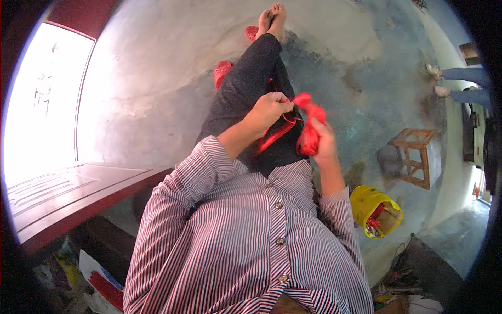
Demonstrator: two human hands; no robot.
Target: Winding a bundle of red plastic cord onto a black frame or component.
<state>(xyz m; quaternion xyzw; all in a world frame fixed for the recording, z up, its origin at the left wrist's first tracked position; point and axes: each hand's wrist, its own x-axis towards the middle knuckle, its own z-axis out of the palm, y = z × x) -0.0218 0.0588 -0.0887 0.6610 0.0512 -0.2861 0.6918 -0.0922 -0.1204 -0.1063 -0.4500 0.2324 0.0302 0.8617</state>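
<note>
My right hand (pixel 324 140) is closed around a loose bundle of glossy red cord (pixel 309 141), whose upper part is smeared by motion. To its left, my left hand (pixel 267 111) pinches a thin red strand that runs toward the bundle. Beneath the hands, a narrow red worked strip (pixel 278 135) lies across my dark trousers (pixel 241 83). Whether a small tool sits in the left fingers cannot be made out.
A yellow bucket (pixel 361 203) with red scraps inside stands to my right, near a wooden stool (pixel 429 159). Red slippers (pixel 222 72) lie left of my legs. Another person's legs (pixel 465 86) show at far right. A dark red door panel (pixel 78 196) is on the left.
</note>
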